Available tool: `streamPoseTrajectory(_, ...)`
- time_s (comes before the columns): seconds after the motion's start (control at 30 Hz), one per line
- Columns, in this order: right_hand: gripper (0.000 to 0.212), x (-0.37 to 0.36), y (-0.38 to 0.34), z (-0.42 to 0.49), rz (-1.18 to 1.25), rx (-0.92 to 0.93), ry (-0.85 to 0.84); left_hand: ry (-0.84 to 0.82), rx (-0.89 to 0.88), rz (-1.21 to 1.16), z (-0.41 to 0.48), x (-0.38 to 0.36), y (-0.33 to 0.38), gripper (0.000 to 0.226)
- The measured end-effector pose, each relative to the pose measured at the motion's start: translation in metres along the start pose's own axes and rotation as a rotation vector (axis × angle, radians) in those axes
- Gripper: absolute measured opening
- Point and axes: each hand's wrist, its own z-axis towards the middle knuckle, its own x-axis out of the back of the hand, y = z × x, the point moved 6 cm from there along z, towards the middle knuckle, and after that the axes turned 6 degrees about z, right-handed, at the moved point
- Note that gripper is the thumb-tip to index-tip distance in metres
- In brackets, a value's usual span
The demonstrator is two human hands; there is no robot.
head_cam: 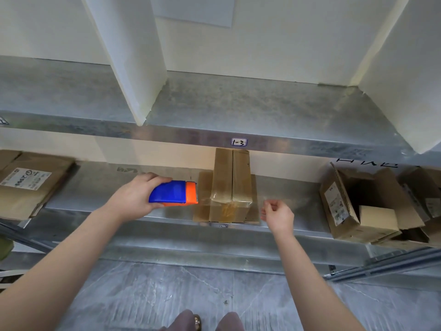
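On the lower tier of a galvanised metal shelf (95, 187), one small cardboard box (231, 177) sits at the front edge. Just left of it, your left hand (136, 197) grips the single tape dispenser (175, 193), its mouth at the box's side. Just right of the box, your right hand (279, 215) is curled; I cannot tell whether it pinches tape. The box looks light, stiff and tape-slick, so hold it by the corners. Farther right are at least two open cartons (346, 211).

Blue-orange tape dispenser (174, 193), just left of taped cardboard box (231, 187)
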Motion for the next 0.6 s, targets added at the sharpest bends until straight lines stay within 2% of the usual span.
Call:
streamPoseTrajectory(0.23,0.002,-0.045,0.017,0.0,-0.047,-0.006,-0.08,-0.001,-0.013,0.059,0.006,-0.008,0.008,0.065)
streamPoseTrajectory(0.37,0.032,-0.056,0.017,-0.003,-0.005,0.004,-0.117,0.009,-0.028,0.075,0.008,-0.007,0.013,0.065)
streamPoseTrajectory(0.47,0.042,-0.05,0.008,-0.006,-0.147,0.129,-0.078,0.006,-0.032,0.072,0.009,-0.006,0.015,0.064)
streamPoseTrajectory(0.6,0.05,-0.04,-0.001,-0.012,-0.51,0.294,-0.112,0.009,-0.033,0.073,0.013,-0.005,0.018,0.064)
